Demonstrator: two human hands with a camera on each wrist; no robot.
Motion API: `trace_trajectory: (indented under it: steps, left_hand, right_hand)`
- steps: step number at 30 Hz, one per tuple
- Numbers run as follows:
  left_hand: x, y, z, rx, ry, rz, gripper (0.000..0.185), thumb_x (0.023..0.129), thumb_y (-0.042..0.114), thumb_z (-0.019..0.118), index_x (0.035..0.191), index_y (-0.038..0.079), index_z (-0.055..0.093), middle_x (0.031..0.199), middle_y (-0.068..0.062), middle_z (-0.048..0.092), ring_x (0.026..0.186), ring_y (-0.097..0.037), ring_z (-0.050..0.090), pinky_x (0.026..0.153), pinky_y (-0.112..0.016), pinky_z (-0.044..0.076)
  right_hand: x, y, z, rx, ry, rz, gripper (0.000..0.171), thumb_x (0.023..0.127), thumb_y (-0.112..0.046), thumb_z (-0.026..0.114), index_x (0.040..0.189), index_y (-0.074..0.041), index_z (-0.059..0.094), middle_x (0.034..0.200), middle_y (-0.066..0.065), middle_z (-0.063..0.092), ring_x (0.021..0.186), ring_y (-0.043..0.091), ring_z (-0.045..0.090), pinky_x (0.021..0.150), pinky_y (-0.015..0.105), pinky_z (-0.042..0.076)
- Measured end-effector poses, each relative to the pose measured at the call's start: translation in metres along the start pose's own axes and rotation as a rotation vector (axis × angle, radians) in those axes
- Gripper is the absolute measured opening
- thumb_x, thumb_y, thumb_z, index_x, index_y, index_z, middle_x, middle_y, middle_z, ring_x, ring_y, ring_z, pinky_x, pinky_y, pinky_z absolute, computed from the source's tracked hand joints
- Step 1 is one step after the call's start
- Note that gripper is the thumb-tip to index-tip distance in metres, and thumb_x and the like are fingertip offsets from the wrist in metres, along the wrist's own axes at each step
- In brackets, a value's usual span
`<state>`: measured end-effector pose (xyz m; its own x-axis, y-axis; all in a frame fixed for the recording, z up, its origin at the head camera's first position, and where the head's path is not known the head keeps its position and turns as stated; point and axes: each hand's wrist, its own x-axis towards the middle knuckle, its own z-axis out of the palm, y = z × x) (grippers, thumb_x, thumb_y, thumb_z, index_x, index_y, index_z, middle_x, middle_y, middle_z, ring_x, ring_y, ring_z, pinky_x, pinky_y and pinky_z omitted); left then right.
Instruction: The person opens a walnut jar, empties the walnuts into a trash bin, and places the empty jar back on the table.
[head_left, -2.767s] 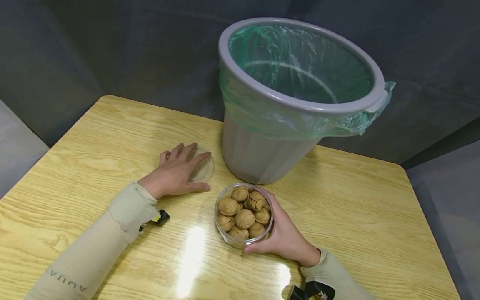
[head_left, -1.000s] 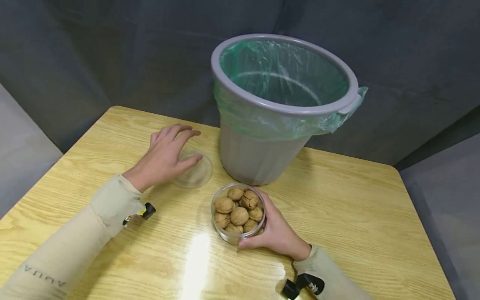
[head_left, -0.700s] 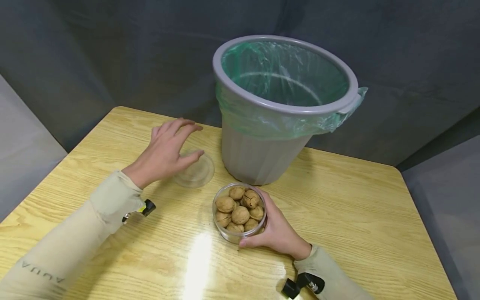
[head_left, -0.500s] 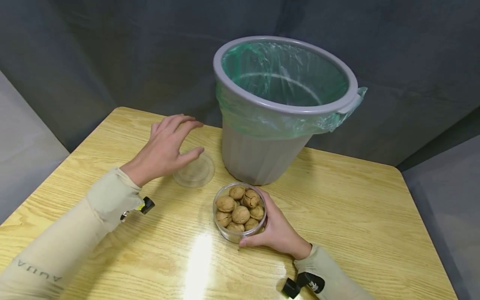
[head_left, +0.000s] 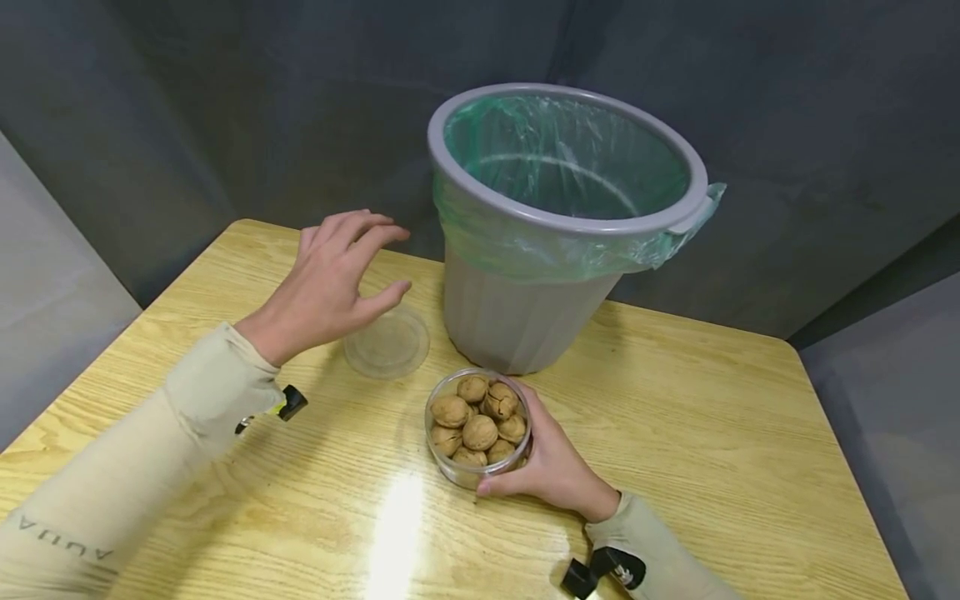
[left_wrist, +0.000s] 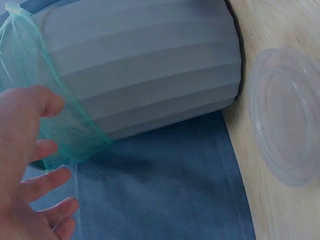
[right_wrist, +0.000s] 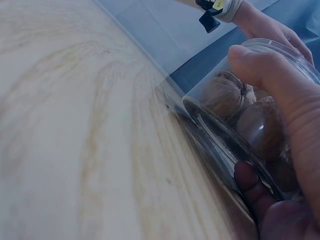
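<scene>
A clear round jar (head_left: 467, 477) full of walnuts (head_left: 480, 432) stands on the table, its top uncovered. My right hand (head_left: 551, 462) grips it from the right, thumb at the near side; the right wrist view shows the thumb (right_wrist: 265, 67) along the jar wall. Raised above the table, my left hand (head_left: 322, 279) holds nothing, its fingers spread and slightly bent. Below and to the right of that hand lies a clear plastic lid (head_left: 387, 342), flat on the wood, also seen in the left wrist view (left_wrist: 285, 117).
A grey trash bin (head_left: 517, 321) with a green plastic liner (head_left: 525, 250) folded over its rim stands behind the jar, at the back of the wooden table (head_left: 697, 433). Dark cloth (head_left: 225, 108) hangs behind the table.
My left hand has come up off the lid and risen away from it, leaving the lid on the table. My right hand still holds the jar in the same place.
</scene>
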<state>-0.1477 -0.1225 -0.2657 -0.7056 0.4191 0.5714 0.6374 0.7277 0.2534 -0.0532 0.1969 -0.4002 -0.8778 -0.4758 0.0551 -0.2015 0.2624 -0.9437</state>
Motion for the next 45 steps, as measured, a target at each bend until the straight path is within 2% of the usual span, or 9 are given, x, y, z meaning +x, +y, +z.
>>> trace_trajectory:
  steps: [10, 15, 24, 31, 38, 45]
  left_hand:
    - [0.009, 0.008, -0.008, -0.017, 0.051, 0.038, 0.048, 0.091, 0.029, 0.076, 0.133, 0.010, 0.064, 0.140, -0.016, 0.059, 0.135, -0.040, 0.049, 0.097, -0.061, 0.036]
    - [0.015, 0.011, -0.013, -0.022, 0.072, 0.071, 0.049, 0.091, 0.029, 0.077, 0.134, 0.009, 0.064, 0.142, -0.016, 0.059, 0.141, -0.038, 0.048, 0.103, -0.063, 0.035]
    - [0.022, 0.016, -0.021, -0.016, 0.063, 0.093, 0.054, 0.092, 0.030, 0.077, 0.140, 0.011, 0.062, 0.144, -0.015, 0.060, 0.150, -0.035, 0.044, 0.109, -0.063, 0.033]
    - [0.028, 0.018, -0.025, -0.008, 0.067, 0.146, 0.061, 0.092, 0.032, 0.077, 0.146, 0.010, 0.058, 0.149, -0.014, 0.059, 0.153, -0.034, 0.042, 0.110, -0.064, 0.033]
    - [0.035, 0.020, -0.030, 0.007, 0.065, 0.197, 0.073, 0.087, 0.037, 0.084, 0.147, 0.008, 0.057, 0.153, -0.017, 0.056, 0.152, -0.036, 0.043, 0.111, -0.065, 0.036]
    - [0.041, 0.023, -0.035, 0.023, 0.048, 0.220, 0.081, 0.081, 0.039, 0.089, 0.148, 0.008, 0.056, 0.154, -0.017, 0.055, 0.151, -0.037, 0.044, 0.111, -0.065, 0.037]
  right_hand:
    - [0.000, 0.003, -0.001, -0.001, -0.002, -0.006, 0.126, 0.065, -0.021, 0.100, 0.163, -0.030, 0.022, 0.161, -0.007, 0.039, 0.149, 0.021, 0.044, 0.117, 0.025, 0.042]
    - [0.000, 0.004, -0.001, 0.003, -0.005, -0.014, 0.125, 0.065, -0.020, 0.100, 0.162, -0.036, 0.023, 0.161, -0.007, 0.039, 0.149, 0.022, 0.044, 0.117, 0.026, 0.042]
    - [0.000, 0.002, -0.001, -0.007, -0.004, -0.016, 0.125, 0.065, -0.023, 0.101, 0.162, -0.036, 0.024, 0.160, -0.008, 0.041, 0.148, 0.020, 0.044, 0.117, 0.029, 0.042]
    - [0.000, 0.001, -0.001, -0.011, 0.000, -0.018, 0.125, 0.064, -0.022, 0.101, 0.162, -0.033, 0.024, 0.160, -0.008, 0.041, 0.148, 0.020, 0.044, 0.117, 0.029, 0.042]
    - [0.000, 0.002, -0.001, -0.011, 0.003, -0.021, 0.125, 0.064, -0.022, 0.101, 0.162, -0.033, 0.024, 0.160, -0.009, 0.041, 0.148, 0.019, 0.045, 0.118, 0.029, 0.041]
    - [0.000, 0.003, 0.000, -0.002, 0.002, -0.031, 0.125, 0.063, -0.021, 0.101, 0.162, -0.035, 0.025, 0.160, -0.008, 0.042, 0.148, 0.020, 0.045, 0.118, 0.029, 0.041]
